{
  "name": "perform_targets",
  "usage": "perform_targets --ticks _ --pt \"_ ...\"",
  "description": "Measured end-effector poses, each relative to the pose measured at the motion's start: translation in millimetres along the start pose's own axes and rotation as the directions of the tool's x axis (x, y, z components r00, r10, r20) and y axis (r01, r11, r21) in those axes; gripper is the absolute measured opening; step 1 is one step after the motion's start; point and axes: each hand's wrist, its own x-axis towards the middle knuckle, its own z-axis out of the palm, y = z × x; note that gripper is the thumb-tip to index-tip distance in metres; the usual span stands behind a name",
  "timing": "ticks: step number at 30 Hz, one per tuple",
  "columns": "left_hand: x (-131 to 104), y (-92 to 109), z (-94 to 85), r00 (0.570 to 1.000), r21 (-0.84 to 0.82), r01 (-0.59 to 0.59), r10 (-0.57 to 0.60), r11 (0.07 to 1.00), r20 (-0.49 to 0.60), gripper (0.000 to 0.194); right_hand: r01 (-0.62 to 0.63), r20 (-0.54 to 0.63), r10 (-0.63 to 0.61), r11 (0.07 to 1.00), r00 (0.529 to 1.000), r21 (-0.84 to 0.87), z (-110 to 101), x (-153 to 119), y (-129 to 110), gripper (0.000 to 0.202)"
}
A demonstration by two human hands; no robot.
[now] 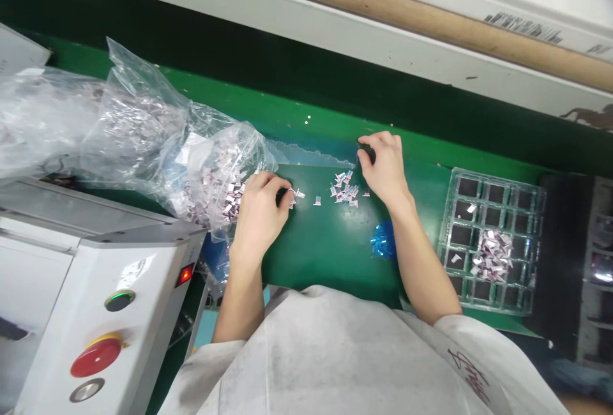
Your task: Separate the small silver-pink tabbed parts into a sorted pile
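My left hand (258, 214) is closed, thumb and fingertips drawn together beside small pinkish-silver metal pieces (234, 195) at the mouth of a clear plastic bag (143, 115). A dark patch shows within its grip; what it holds, if anything, I cannot make out. My right hand (387, 169) has thumb and forefinger curled toward each other at the end of a translucent blue strip (311, 152). Something dark sits between those fingers, too unclear to name. Between my hands lies a small heap of the metal pieces with bluish tabs (345, 190), and a single piece (317, 200).
Blue shavings-like bits (382, 241) lie on the green work surface (306, 242) by my right forearm. A clear compartment tray (450, 211) at right bears a pile of pieces (493, 255). A white machine with a red button (97, 357) stands at left. A ledge (335, 13) spans the back.
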Motion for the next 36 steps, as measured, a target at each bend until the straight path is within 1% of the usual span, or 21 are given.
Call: perform_targets --ticks 4,7,10,13,15,16,18,20,23,27,30,33,36 --pt "3 3 -0.4 1.0 -0.045 0.004 -0.004 0.999 0.008 0.009 0.003 -0.012 -0.003 1.0 1.0 0.024 -1 -1 5 0.024" --pt "1 5 -2.0 0.999 -0.105 0.019 -0.022 0.994 -0.026 0.008 0.006 -0.015 -0.006 0.999 1.0 0.031 -2 -2 7 0.025" --pt "-2 8 -5.4 0.995 -0.184 0.081 -0.091 0.98 -0.044 0.006 0.021 -0.019 -0.021 1.0 1.0 0.014 -2 -2 5 0.025" --pt "-5 12 -7.7 0.985 -0.289 0.153 -0.168 0.945 -0.029 0.004 0.023 -0.018 -0.023 1.0 1.0 -0.009 0 -2 1 0.024" --pt "-6 14 -6.7 0.976 -0.422 0.193 -0.216 0.886 -0.008 0.006 0.017 -0.015 -0.017 1.0 1.0 -0.013 1 -1 -1 0.023" --pt "-6 15 -5.4 0.972 -0.504 0.208 -0.235 0.838 0.01 0.009 0.013 -0.013 -0.014 1.0 1.0 -0.011 1 -1 -1 0.022" --pt "-6 17 -1.6 0.967 -0.661 0.222 -0.25 0.717 0.053 0.014 0.006 -0.014 -0.006 1.0 1.0 -0.005 1 -1 -1 0.019" --pt "-6 20 2.9 0.965 -0.769 0.224 -0.245 0.599 0.09 0.017 -0.002 -0.018 0.002 1.0 1.0 -0.002 2 -1 -1 0.022" --pt "-5 27 9.3 0.964 -0.849 0.221 -0.242 0.479 0.115 0.02 -0.005 -0.018 0.005 1.0 1.0 -0.014 3 -2 0 0.026" --pt "-4 34 16.9 0.964 -0.898 0.203 -0.238 0.39 0.115 0.021 -0.002 -0.015 0.002 1.0 1.0 -0.025 4 -2 -1 0.022" --pt "-3 36 22.6 0.961 -0.907 0.211 -0.249 0.364 0.124 0.025 -0.007 -0.028 0.007 1.0 1.0 -0.017 3 -1 -2 0.02" --pt "-3 38 27.9 0.953 -0.891 0.229 -0.275 0.393 0.124 0.028 -0.008 -0.041 0.009 1.0 0.999 0.022 -1 -1 -6 0.016" --pt "-2 41 32.0 0.946 -0.872 0.243 -0.304 0.426 0.116 0.034 -0.009 -0.069 0.015 0.996 0.998 0.084 -9 -5 -15 0.015"
